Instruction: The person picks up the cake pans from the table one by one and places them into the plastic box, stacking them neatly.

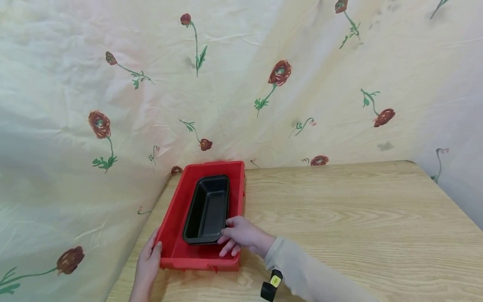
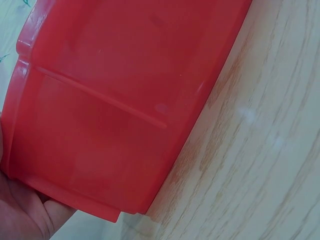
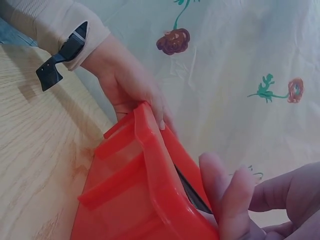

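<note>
A red plastic tray stands at the left end of the wooden table. Inside it lies a black loaf pan, long side along the tray. My left hand grips the tray's near left corner, thumb over the rim; the left wrist view shows this hand at the tray's edge. Over the near right part of the tray is my right hand, its fingers loosely spread beside the pan's near right corner. In the right wrist view, the right fingers hang by the pan's dark rim; whether they touch it is unclear.
The wooden table extends to the right of the tray. A flower-patterned cloth hangs behind the table and along its left side. A black strap is on the right wrist.
</note>
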A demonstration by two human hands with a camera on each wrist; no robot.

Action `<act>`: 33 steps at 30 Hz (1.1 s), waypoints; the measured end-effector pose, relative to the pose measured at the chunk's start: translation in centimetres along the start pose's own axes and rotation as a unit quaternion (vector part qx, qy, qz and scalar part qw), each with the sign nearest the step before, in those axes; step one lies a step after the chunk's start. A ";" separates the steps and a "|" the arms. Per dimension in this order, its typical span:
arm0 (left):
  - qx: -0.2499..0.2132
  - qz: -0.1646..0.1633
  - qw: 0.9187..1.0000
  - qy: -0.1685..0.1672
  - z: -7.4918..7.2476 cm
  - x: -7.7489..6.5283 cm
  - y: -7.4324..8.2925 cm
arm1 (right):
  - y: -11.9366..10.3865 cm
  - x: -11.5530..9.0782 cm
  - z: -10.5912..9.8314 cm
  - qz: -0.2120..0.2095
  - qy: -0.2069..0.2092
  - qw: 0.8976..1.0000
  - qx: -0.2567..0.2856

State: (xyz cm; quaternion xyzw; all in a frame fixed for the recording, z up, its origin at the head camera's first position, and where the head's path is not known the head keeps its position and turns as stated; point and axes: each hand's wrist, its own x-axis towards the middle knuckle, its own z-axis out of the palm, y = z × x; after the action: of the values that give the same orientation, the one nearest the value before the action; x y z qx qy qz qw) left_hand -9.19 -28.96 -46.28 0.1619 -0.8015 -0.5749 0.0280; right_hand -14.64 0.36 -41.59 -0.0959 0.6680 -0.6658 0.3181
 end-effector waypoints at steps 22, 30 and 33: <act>0.013 -0.029 0.999 -0.002 -0.1 0.4 0.3 | 0.8 -4.0 -1.2 -0.084 0.008 0.996 -0.024; 0.031 -0.026 0.999 0.010 -0.1 0.3 0.6 | 1.3 -6.4 -3.8 -0.126 0.026 0.991 -0.048; 0.057 -0.021 0.998 0.024 -0.3 0.1 0.6 | 1.6 -7.4 -4.8 -0.141 0.033 0.988 -0.061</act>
State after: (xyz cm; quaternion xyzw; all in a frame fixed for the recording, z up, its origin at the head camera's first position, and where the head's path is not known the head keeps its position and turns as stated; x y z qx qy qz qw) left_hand -9.39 -29.05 -45.62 0.1940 -0.8286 -0.5244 0.0262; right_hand -11.07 8.58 -41.37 -0.1867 0.6975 -0.6646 0.1924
